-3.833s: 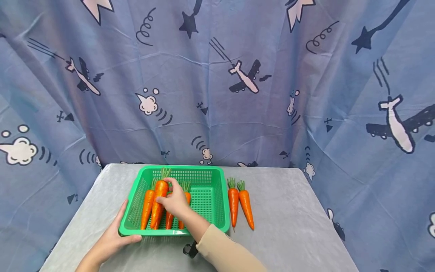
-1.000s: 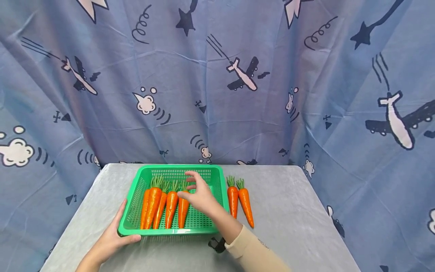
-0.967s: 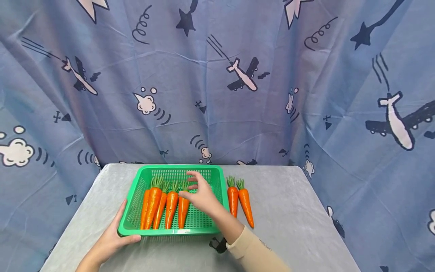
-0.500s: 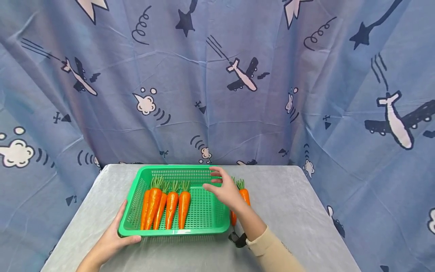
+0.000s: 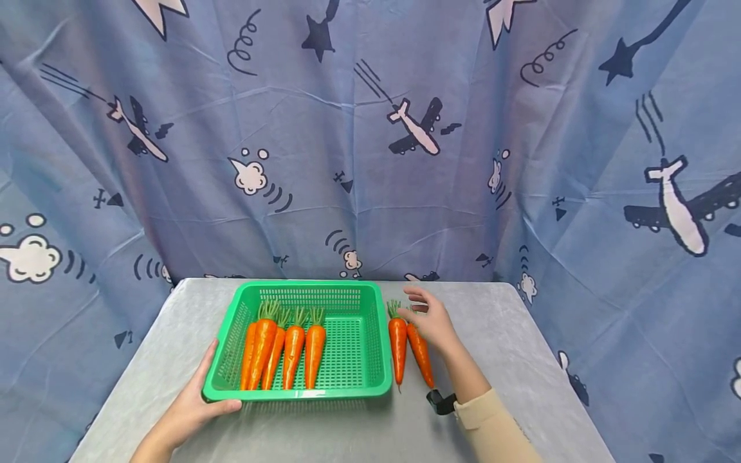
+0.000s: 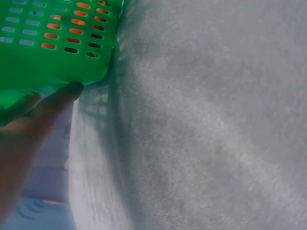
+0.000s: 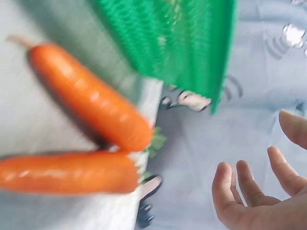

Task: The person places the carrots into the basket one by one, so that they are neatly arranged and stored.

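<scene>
My left hand (image 5: 188, 405) rests against the near left corner of a green plastic basket (image 5: 301, 395), its thumb along the front and straight fingers along the left side. In the left wrist view the fingertips (image 6: 74, 90) touch the basket near its rim. Several orange carrots (image 5: 314, 354) with green stems lie side by side in the basket's left half. My right hand (image 5: 434, 321) hovers over two carrots on the table, fingers spread and holding nothing. It partly hides the right carrot (image 5: 420, 357); the left carrot (image 5: 397, 347) lies close to the basket.
A grey cloth covers the table (image 5: 492, 360). Behind it and at both sides hangs a blue curtain (image 5: 324, 161) printed with planes and stars. A black wrist device (image 5: 442, 403) sits under the right forearm.
My right hand has let go of a carrot in the basket and moved right, past the basket's side, to above the two carrots outside. The left hand stays in place.
</scene>
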